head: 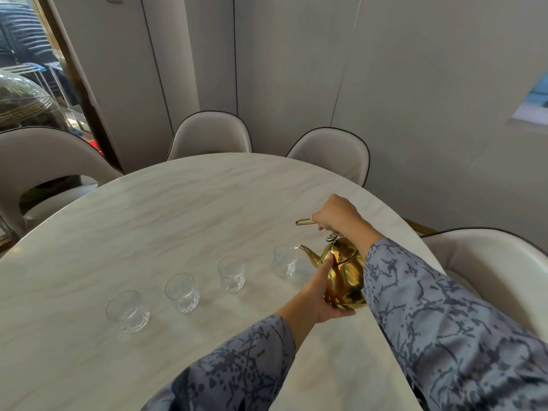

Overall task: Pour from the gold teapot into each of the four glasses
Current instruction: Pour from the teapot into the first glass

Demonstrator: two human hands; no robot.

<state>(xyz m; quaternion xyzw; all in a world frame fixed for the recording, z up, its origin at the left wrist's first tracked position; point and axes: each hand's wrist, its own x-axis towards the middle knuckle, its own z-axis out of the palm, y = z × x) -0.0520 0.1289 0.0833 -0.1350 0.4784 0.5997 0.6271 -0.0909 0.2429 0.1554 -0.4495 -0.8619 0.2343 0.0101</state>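
Note:
The gold teapot (344,272) is tilted to the left above the marble table (178,209), its spout tip at the rim of the rightmost glass (285,261). My right hand (336,216) grips the teapot's wire handle from above. My left hand (321,295) cups the pot's lower left side, thumb up along the body. Three more clear glasses stand in a diagonal row to the left: one (231,273), another (182,292) and the nearest (128,311). All look empty; liquid is too hard to tell.
Beige chairs ring the oval table: two at the far side (211,133) (332,152), one at the left (38,161), one at the right (489,262). A glass dome (23,102) stands at the far left by a window.

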